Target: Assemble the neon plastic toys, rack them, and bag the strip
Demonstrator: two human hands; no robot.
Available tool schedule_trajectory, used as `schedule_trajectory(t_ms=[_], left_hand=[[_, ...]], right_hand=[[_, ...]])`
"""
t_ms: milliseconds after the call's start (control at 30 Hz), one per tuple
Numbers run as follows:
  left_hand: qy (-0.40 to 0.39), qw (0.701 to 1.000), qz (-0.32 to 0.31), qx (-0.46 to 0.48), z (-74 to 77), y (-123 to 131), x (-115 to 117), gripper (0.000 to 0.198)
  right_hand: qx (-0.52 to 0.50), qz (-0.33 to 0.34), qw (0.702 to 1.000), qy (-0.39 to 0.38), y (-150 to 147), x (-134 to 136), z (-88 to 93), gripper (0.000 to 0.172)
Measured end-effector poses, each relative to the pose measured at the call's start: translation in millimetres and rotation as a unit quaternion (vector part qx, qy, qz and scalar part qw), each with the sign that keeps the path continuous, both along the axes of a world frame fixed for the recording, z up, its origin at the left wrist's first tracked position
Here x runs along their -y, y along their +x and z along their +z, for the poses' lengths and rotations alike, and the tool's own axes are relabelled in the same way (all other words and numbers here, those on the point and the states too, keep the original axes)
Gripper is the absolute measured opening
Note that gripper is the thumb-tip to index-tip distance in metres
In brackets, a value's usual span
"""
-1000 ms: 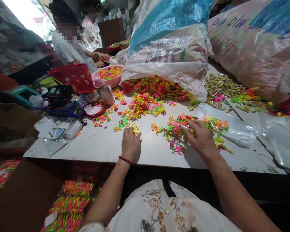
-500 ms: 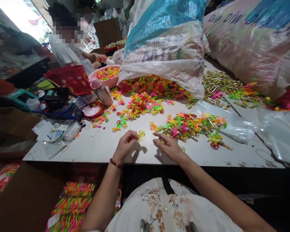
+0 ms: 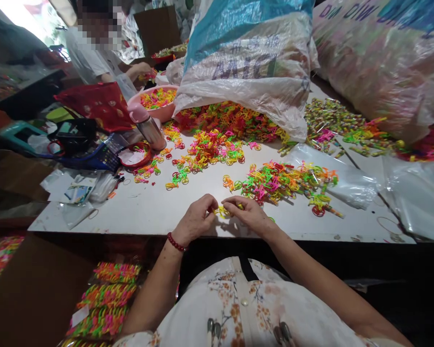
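Note:
Close to the table's front edge, my left hand (image 3: 197,220) pinches a small yellow plastic toy piece (image 3: 222,211) between thumb and fingertips. My right hand (image 3: 251,216) meets it from the other side, its thumb and forefinger closed at the same piece. A bit of yellow also shows among the curled right fingers; its shape is mostly hidden. Just beyond my right hand lies a heap of toy pieces (image 3: 275,183) in green, pink, orange and yellow, some on striped sticks. A second pile of loose plastic pieces (image 3: 211,149) spreads farther back.
A big white and blue sack (image 3: 249,62) spills pieces at the back. Clear plastic bags (image 3: 336,185) lie right. A pink bottle (image 3: 148,127), a pink basin (image 3: 166,113) and a blue basket (image 3: 101,156) stand left. A co-worker (image 3: 94,58) sits beyond. Packed toys fill a carton (image 3: 32,289) below.
My hands have come together, and the yellow piece from my left hand is now between both. My right fingers have closed in. The view has shifted slightly.

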State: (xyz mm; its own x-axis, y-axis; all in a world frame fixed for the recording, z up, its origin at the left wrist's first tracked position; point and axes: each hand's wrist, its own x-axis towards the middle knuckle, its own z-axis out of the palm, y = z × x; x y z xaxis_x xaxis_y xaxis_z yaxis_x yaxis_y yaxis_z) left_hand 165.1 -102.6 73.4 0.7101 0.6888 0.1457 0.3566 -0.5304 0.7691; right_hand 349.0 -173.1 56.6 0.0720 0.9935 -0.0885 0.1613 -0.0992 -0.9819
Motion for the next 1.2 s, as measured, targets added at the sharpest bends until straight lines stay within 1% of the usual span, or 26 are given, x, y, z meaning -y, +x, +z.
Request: schedule_trajectory(t_ms=[67,133,200,233,300,367,500,567,667,767,833,900,967,1033,1100,1200], left_hand=[[-0.013,0.999,0.032,0.03,-2.6,2.8,1.6,0.025],[-0.056,0.987,0.102,0.112,-8.5,6.8,3.4,0.035],[-0.127,0.952,0.191,0.201,-16.9,11.8,7.5,0.041],[-0.165,0.932,0.227,0.229,-21.3,14.7,10.7,0.039],[-0.236,0.905,0.26,0.241,-29.3,21.0,19.2,0.031],[-0.286,0.888,0.262,0.247,-35.3,27.6,28.4,0.032],[-0.325,0.849,0.277,0.311,-40.5,37.1,37.3,0.036],[-0.365,0.824,0.272,0.337,-40.0,38.1,35.7,0.036],[-0.446,0.782,0.247,0.358,-35.6,35.5,30.3,0.036],[-0.49,0.756,0.234,0.366,-29.7,31.3,26.5,0.037],[-0.496,0.752,0.227,0.37,-27.3,29.4,25.6,0.038],[-0.492,0.758,0.216,0.371,-26.8,28.9,25.8,0.039],[-0.483,0.764,0.212,0.372,-27.8,29.5,26.6,0.041],[-0.472,0.766,0.221,0.376,-29.2,30.9,27.7,0.043],[-0.456,0.772,0.233,0.377,-30.1,32.3,29.1,0.044],[-0.439,0.786,0.234,0.367,-30.0,33.6,31.8,0.043]], right_hand=[[0.045,0.022,0.999,0.016,-0.5,0.3,-0.2,0.029],[0.073,0.007,0.997,0.021,-1.8,0.3,-2.2,0.028],[0.079,-0.038,0.996,0.031,-3.6,0.3,-5.7,0.028],[0.076,-0.06,0.995,0.037,-4.8,0.5,-7.6,0.028],[0.067,-0.087,0.993,0.042,-8.4,1.1,-11.1,0.028],[0.059,-0.085,0.994,0.037,-13.1,2.2,-13.4,0.027],[0.049,-0.053,0.997,0.026,-19.9,4.2,-16.5,0.029],[0.056,-0.053,0.997,0.02,-19.1,4.5,-18.4,0.029],[0.056,-0.071,0.996,0.007,-13.3,4.6,-20.2,0.029],[0.046,-0.086,0.995,0.01,-5.5,5.8,-16.8,0.036],[0.035,-0.084,0.996,0.02,-1.3,7.1,-12.0,0.041],[-0.007,-0.076,0.997,0.018,0.8,8.1,-7.5,0.042],[-0.087,-0.079,0.993,0.006,0.2,8.3,-4.7,0.04],[-0.175,-0.098,0.98,-0.012,-2.4,8.1,-3.7,0.039],[-0.231,-0.113,0.966,-0.033,-5.8,8.3,-3.7,0.041],[-0.244,-0.11,0.962,-0.049,-9.5,9.7,-4.4,0.043]])
